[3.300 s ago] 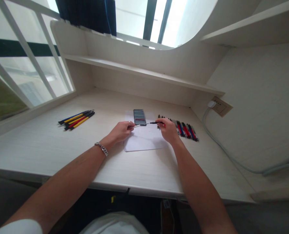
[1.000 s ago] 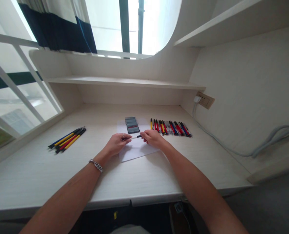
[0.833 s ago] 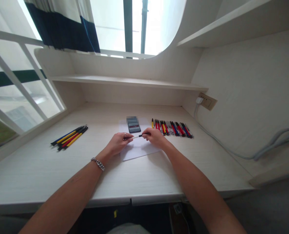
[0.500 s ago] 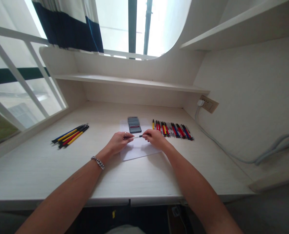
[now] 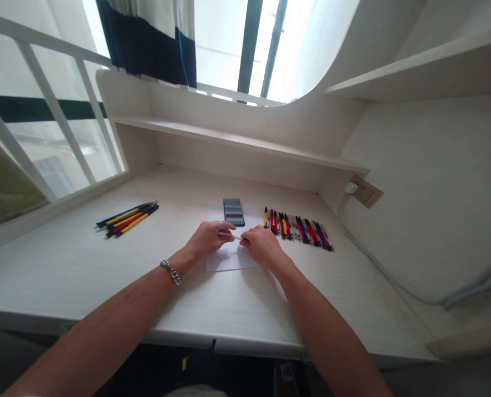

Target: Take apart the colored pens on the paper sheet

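A thin white pen-like stick (image 5: 236, 237) spans the gap between my hands, above the white paper (image 5: 223, 264). Thumb and fingers of my left hand (image 5: 209, 238) pinch its left part. At its right end, my right hand (image 5: 262, 243) has closed its fingers, covering that tip. Just beyond my hands, a phone-like dark device (image 5: 234, 213) lies on the paper, its upper part blurred out. To the right of my right hand is a row of pens and pen parts (image 5: 287, 225), red, yellow, blue and clear with black ends.
On the left of the white desk (image 5: 84, 270) lies a bundle of yellow, red and blue pens (image 5: 129, 219) with black ends. A shelf (image 5: 237, 144) runs along the back. At right, a grey cable (image 5: 378, 263) hangs from a wall socket (image 5: 366, 191).
The view has tilted and shifted a little. My hands have come slightly closer together, and the stick's dark right end, seen before, is now mostly covered by my right fingers.
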`<action>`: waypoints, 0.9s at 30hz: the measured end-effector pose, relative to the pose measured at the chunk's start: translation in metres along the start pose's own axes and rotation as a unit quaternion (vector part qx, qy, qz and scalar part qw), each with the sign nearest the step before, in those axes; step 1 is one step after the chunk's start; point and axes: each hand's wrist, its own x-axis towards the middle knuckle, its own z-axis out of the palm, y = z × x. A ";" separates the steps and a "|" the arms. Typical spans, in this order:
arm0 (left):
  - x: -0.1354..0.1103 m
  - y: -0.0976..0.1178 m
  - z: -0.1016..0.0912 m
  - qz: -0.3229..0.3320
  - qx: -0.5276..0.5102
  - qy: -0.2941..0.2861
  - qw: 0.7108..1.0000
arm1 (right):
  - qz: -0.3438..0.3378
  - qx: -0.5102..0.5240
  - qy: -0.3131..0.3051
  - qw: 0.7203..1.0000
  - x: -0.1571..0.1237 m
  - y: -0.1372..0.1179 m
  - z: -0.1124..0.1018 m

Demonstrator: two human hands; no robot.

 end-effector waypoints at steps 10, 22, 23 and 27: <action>0.015 -0.025 -0.022 -0.056 0.043 0.044 0.997 | 0.185 0.559 0.156 0.793 0.014 0.036 0.017; 0.015 -0.032 -0.021 -0.057 0.072 0.005 0.996 | 0.202 0.753 0.244 0.577 0.013 0.050 -0.002; 0.016 -0.034 -0.021 -0.057 0.069 0.004 0.996 | 0.198 0.762 0.246 0.565 0.012 0.054 -0.005; 0.015 -0.033 -0.021 -0.061 0.073 0.006 0.995 | 0.186 0.804 0.184 0.535 0.006 0.067 -0.017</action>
